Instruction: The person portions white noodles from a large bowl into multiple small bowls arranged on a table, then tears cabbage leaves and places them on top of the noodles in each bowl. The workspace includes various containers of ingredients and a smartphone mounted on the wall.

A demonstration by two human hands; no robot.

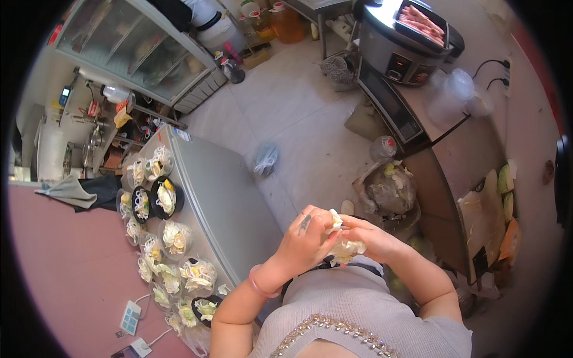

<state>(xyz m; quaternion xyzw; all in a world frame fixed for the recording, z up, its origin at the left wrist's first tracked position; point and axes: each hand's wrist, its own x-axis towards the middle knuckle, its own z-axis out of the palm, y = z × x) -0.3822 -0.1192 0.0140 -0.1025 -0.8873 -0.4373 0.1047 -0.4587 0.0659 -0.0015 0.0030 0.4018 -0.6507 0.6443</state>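
Both of my hands meet in front of my body, gripping a pale yellow-white cabbage leaf point(346, 249). My left hand point(301, 238), with a pink bangle at the wrist, is closed on its upper left side. From the other side, the fingers of my right hand point(375, 240) are wrapped around it. A ruffled part of the leaf hangs below the fingers. To the left, several clear and black bowls of pale leaves and white strips point(176, 237) stand along the edge of a grey counter point(218, 179).
On the right, a plastic bag of cabbage point(391, 186) sits beside a brown cabinet point(434, 206). A cooker point(403, 51) with a tray of sausage-like pink meat point(422, 25) is farther back. A crumpled bluish bag point(267, 159) lies on the floor. A glass-front fridge point(134, 51) stands far left.
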